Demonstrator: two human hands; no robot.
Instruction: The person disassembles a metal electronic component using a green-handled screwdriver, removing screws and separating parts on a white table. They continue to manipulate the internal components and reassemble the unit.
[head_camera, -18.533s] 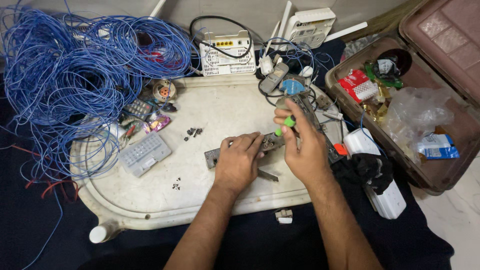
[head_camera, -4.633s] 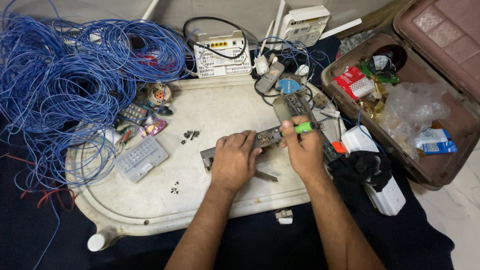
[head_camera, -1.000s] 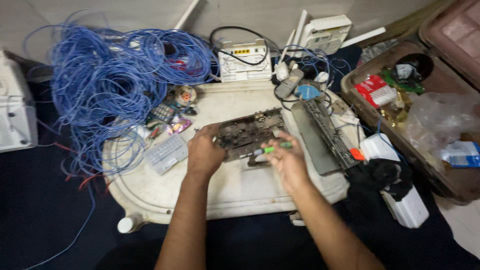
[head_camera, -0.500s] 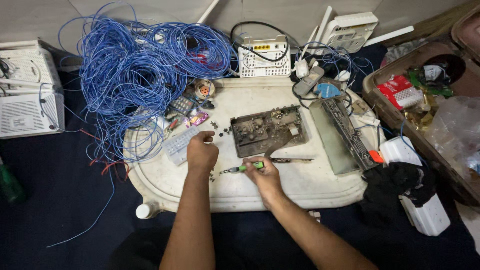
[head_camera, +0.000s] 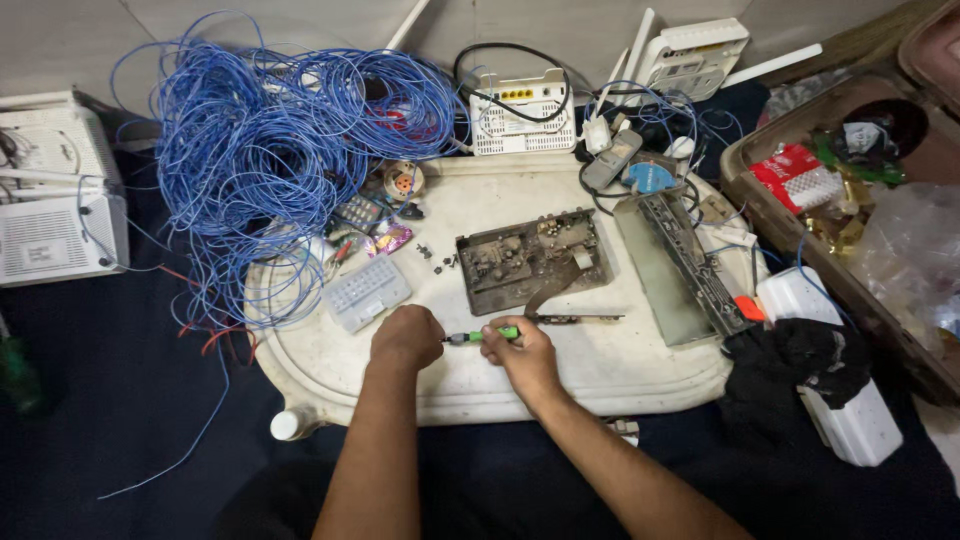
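right hand (head_camera: 525, 355) clamped on green screwdriver (head_camera: 487, 336); left hand (head_camera: 405, 338) closed at its tip; best kept level, steady over tray (head_camera: 640, 370).

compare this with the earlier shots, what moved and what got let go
The dusty circuit board, earlier gripped by both hands, now lies alone on the white tray. The left hand and right hand have dropped toward the tray's near edge and meet on the green screwdriver. The blue wire tangle, the routers and the open case stayed put.
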